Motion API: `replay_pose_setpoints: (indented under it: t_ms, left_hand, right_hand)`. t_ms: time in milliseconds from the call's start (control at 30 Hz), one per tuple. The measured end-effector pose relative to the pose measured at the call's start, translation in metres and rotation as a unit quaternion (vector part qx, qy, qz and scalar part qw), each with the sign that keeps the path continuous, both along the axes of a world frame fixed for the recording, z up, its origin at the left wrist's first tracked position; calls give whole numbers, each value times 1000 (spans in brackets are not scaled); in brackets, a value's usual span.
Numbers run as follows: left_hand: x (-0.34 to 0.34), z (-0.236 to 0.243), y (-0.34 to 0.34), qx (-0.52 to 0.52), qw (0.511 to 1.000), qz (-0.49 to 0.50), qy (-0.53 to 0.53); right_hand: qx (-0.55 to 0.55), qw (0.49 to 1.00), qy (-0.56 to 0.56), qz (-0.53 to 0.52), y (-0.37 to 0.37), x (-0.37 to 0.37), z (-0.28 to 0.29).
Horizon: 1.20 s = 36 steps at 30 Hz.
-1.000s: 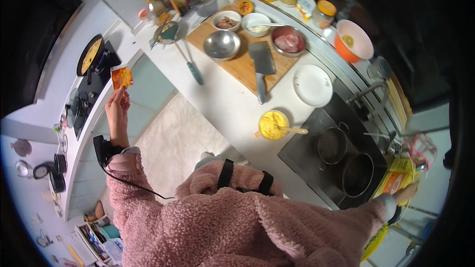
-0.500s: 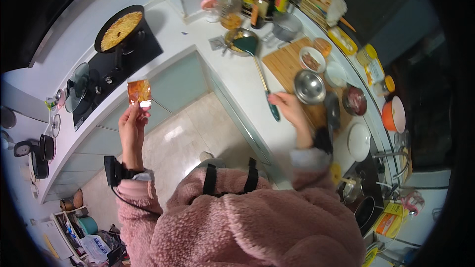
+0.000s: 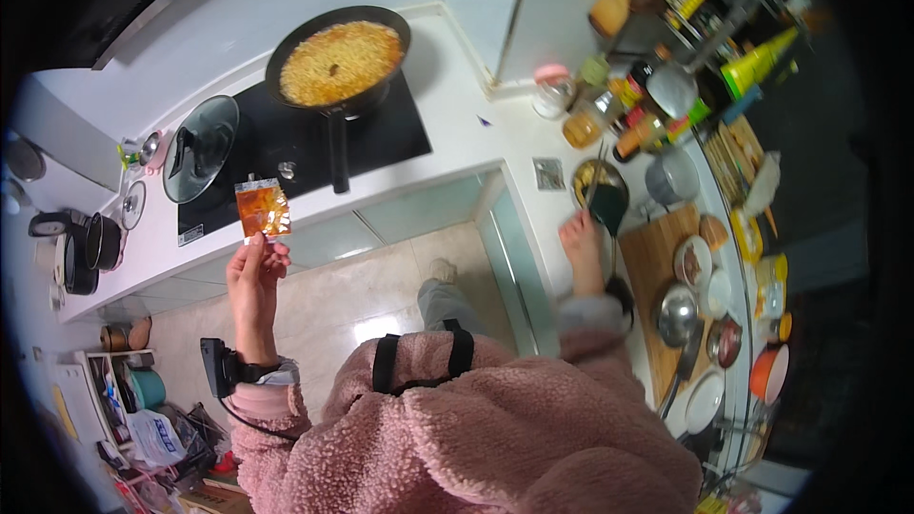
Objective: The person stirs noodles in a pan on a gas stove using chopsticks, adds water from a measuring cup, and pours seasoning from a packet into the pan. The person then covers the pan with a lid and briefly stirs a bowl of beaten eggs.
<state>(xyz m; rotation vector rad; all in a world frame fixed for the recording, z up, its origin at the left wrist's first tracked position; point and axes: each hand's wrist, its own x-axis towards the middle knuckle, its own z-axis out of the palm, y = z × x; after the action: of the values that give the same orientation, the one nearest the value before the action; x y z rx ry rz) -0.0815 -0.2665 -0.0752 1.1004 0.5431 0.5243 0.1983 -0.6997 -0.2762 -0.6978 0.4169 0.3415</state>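
My left hand (image 3: 255, 271) pinches the lower edge of a small orange-red foil sachet (image 3: 263, 208), raised in front of the cooktop edge. On the right counter, my right hand (image 3: 583, 246) is closed at the near rim of a metal bowl (image 3: 582, 171) with yellow food in it. Its fingers seem to hold a thin stick-like utensil (image 3: 597, 168) that crosses the bowl; its kind is unclear. A dark green spatula head (image 3: 610, 207) lies over the bowl, its handle running partly behind my right hand.
A black frying pan (image 3: 339, 148) full of yellow food stands on the black cooktop (image 3: 400, 128), beside a glass lid (image 3: 202, 150). Bottles and jars (image 3: 581, 124) crowd the corner. A wooden cutting board (image 3: 653, 257) carries bowls and a metal ladle (image 3: 679, 314). A flat packet (image 3: 548, 174) lies nearby.
The view has swung left toward the cooktop. My right hand has gone from the end of the spatula handle to the bowl. My left hand still holds the sachet.
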Motion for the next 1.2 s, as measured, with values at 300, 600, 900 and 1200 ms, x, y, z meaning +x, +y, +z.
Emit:
replay_pose_setpoints:
  t_ms: [300,600,900,1200]
  left_hand:
    - [119,-43,36,-64,996,58,36]
    - [167,-64,35,-222,973,28,51]
    - [177,-69,61,-193,973,120,-45]
    - [153,-61,41,-297,955,-1,-18]
  right_hand:
    - [-365,789,-352,348,141,68,166]
    - [-620,243,-645,376,352,171,252]
    - [-469,519,-640,319,429,166,212]
    - [-320,551,-665,391,424,202,230]
